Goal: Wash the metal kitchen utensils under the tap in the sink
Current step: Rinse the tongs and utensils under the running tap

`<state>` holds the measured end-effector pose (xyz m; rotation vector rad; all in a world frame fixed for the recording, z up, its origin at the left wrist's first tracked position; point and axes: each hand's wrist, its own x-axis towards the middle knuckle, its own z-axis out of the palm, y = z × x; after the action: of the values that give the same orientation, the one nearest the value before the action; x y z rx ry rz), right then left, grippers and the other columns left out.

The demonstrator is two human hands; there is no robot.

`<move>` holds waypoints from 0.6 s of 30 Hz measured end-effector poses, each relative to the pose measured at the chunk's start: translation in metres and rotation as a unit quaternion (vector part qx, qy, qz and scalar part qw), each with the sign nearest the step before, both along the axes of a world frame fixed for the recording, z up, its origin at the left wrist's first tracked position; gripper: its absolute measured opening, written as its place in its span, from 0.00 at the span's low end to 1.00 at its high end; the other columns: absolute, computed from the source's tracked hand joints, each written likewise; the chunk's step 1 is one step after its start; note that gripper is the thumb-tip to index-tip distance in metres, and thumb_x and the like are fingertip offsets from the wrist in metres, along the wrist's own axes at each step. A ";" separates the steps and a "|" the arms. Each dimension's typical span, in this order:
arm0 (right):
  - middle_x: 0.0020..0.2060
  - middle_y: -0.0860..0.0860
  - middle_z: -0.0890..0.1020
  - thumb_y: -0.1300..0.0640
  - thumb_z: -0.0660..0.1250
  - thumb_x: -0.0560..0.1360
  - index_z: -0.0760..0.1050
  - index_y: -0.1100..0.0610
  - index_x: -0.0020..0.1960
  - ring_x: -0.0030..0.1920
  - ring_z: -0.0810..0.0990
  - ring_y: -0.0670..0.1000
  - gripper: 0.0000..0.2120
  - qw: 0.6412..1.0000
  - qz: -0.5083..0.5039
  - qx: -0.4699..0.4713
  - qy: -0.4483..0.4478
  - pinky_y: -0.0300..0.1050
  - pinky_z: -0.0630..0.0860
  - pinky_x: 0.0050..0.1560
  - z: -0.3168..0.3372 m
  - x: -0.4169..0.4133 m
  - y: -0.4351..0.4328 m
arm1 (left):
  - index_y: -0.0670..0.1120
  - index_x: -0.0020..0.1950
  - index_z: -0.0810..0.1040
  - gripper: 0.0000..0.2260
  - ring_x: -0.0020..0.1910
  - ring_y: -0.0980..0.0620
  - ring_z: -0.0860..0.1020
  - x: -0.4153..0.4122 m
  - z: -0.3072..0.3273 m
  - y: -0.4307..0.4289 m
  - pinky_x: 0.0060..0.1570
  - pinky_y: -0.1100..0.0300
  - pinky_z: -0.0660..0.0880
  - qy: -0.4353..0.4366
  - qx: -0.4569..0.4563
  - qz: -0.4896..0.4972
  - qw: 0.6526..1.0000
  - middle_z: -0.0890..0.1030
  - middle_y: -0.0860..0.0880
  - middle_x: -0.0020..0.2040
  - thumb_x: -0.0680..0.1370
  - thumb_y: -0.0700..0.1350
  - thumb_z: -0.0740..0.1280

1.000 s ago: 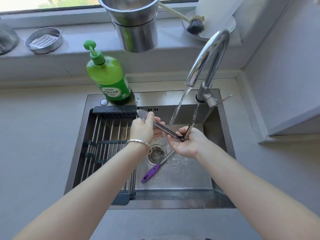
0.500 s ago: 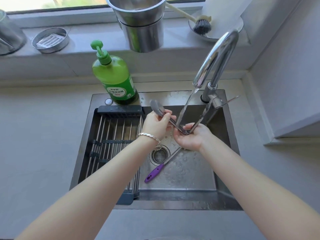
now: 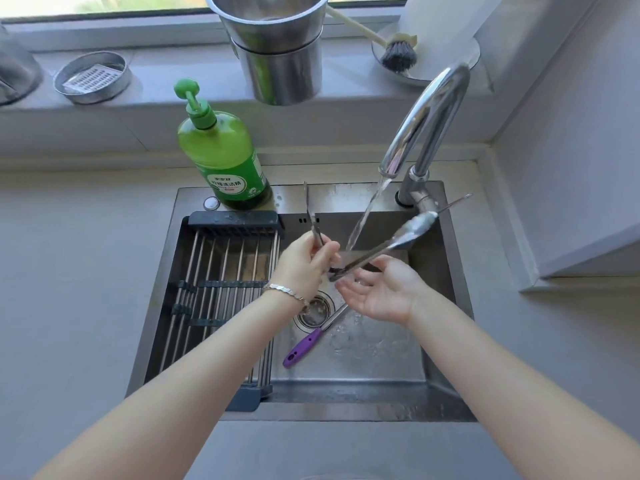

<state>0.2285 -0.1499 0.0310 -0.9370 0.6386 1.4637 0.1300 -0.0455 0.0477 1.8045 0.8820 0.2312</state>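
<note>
Metal tongs (image 3: 384,249) are spread wide over the steel sink (image 3: 346,400), one arm pointing up left, the other out to the right. My left hand (image 3: 304,263) grips the left arm near the hinge. Just below the hinge my right hand (image 3: 384,292) lies palm up with fingers apart, holding nothing. Water runs from the chrome tap (image 3: 427,123) down between the two arms. A purple-handled utensil (image 3: 304,344) lies on the sink floor beside the drain (image 3: 313,311).
A roll-up drying rack (image 3: 221,292) covers the sink's left half. A green soap bottle (image 3: 221,150) stands at the sink's back edge. On the window ledge are a steel pot (image 3: 277,46), a dish brush (image 3: 398,53) and a small round tin (image 3: 93,77).
My right hand has let go of the tongs and opened palm up. The tongs have swung wider, the left arm now pointing upward.
</note>
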 end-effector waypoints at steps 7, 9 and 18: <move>0.52 0.54 0.78 0.73 0.54 0.75 0.70 0.59 0.60 0.51 0.78 0.52 0.18 0.967 0.047 0.085 -0.237 0.42 0.77 0.46 -0.003 -0.014 0.013 | 0.43 0.45 0.75 0.08 0.40 0.47 0.81 -0.034 0.022 0.017 0.45 0.51 0.77 0.056 0.154 -0.054 0.985 0.82 0.45 0.37 0.77 0.47 0.63; 0.48 0.53 0.81 0.65 0.61 0.77 0.72 0.58 0.54 0.48 0.80 0.51 0.07 0.966 0.033 0.079 -0.243 0.41 0.78 0.44 -0.003 -0.018 0.017 | 0.42 0.47 0.75 0.08 0.41 0.47 0.81 -0.036 0.029 0.017 0.47 0.49 0.77 0.061 0.169 -0.073 0.981 0.82 0.45 0.39 0.77 0.47 0.63; 0.40 0.56 0.84 0.61 0.57 0.80 0.75 0.61 0.49 0.38 0.85 0.51 0.08 0.961 -0.018 0.107 -0.255 0.42 0.82 0.40 -0.002 -0.022 0.009 | 0.39 0.48 0.77 0.10 0.44 0.46 0.80 -0.047 0.038 0.008 0.48 0.49 0.76 0.036 0.192 -0.120 0.973 0.82 0.44 0.43 0.76 0.46 0.64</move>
<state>0.2069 -0.1407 0.0295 -1.0684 0.1127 1.1619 0.0829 -0.0379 0.0852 2.2722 0.6903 0.1906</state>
